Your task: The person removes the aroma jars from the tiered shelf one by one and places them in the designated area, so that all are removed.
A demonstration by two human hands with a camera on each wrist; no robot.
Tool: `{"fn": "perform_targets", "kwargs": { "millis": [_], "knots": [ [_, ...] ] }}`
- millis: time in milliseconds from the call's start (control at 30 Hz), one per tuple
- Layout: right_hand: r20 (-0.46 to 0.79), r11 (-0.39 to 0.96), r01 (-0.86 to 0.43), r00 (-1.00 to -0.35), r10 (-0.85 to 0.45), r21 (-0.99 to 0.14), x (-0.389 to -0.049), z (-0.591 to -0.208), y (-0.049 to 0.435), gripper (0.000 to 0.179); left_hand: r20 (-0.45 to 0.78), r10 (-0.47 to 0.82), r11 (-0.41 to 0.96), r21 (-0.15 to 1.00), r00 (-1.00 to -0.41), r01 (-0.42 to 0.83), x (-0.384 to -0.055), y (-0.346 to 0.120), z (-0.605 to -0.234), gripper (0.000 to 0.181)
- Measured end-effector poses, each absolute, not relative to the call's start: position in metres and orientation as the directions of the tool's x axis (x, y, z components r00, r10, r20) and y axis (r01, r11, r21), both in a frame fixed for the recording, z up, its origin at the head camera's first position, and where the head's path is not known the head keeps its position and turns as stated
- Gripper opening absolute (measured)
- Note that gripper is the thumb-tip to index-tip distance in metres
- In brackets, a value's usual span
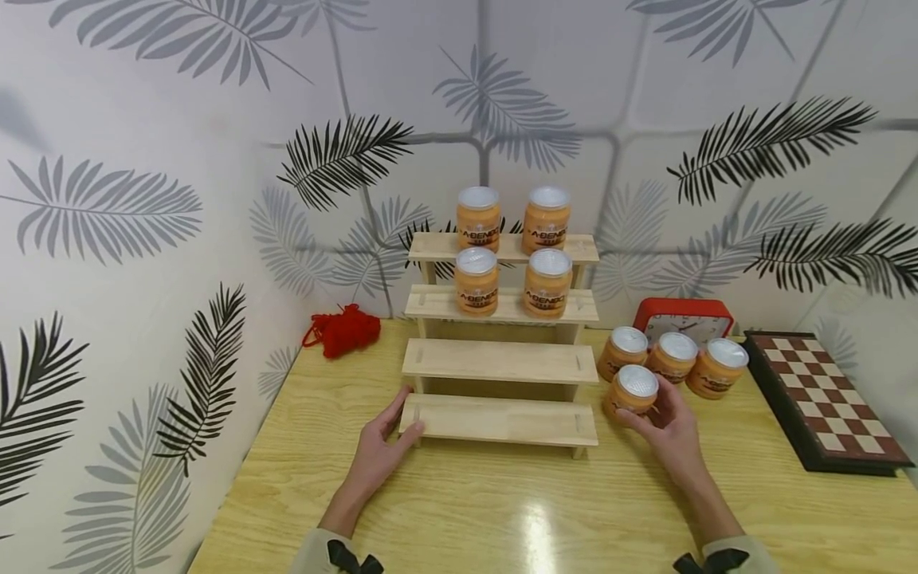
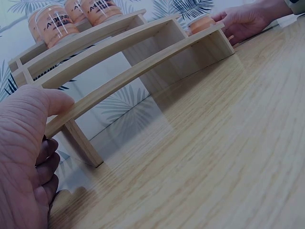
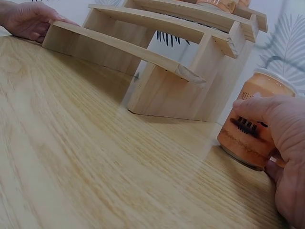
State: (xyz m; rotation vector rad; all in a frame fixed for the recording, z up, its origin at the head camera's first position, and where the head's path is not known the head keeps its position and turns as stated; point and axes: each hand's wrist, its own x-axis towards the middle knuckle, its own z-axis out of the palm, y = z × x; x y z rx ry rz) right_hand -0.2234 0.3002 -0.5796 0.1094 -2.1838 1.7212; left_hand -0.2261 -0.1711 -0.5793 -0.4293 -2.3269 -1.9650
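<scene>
A four-step shape of light wood, a tiered display shelf (image 1: pixel 502 420), stands in the middle of the table. My left hand (image 1: pixel 378 453) grips the left end of its lowest board, thumb on top and the other fingers curled at the side. To the right of the shelf, my right hand (image 1: pixel 676 437) holds an orange can (image 1: pixel 634 387) with a silver lid, thumb and fingers around its side. In the right wrist view this can (image 3: pixel 248 131) is upright, its base close to the tabletop. Two orange cans (image 1: pixel 477 219) sit on the top step and two more (image 1: pixel 548 287) on the second.
Three orange cans (image 1: pixel 717 371) stand in a row behind the held one, before a red clock (image 1: pixel 684 319). A checkered game board (image 1: pixel 825 395) lies at the far right. A red yarn bundle (image 1: pixel 344 331) lies at the back left, near the patterned wall covering (image 1: pixel 215 239).
</scene>
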Motion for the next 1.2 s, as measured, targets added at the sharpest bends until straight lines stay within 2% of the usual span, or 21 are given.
{"fn": "perform_targets", "kwargs": {
  "millis": [500, 967, 1200],
  "knots": [
    [0.264, 0.281, -0.203, -0.944, 0.199, -0.938, -0.222, -0.581, 0.295, 0.074, 0.209, 0.161, 0.171, 0.957, -0.965, 0.236, -0.226, -0.174, -0.582, 0.071],
    [0.343, 0.26, -0.278, -0.905, 0.251, -0.925, -0.225, -0.581, 0.294, 0.072, 0.227, 0.171, 0.162, 0.953, -0.959, 0.254, -0.227, -0.172, -0.581, 0.071],
    [0.325, 0.258, -0.253, -0.9, 0.291, -0.932, -0.22, -0.569, 0.289, 0.069, 0.224, 0.178, 0.16, 0.954, -0.958, 0.253, -0.227, -0.172, -0.58, 0.071]
  ]
}}
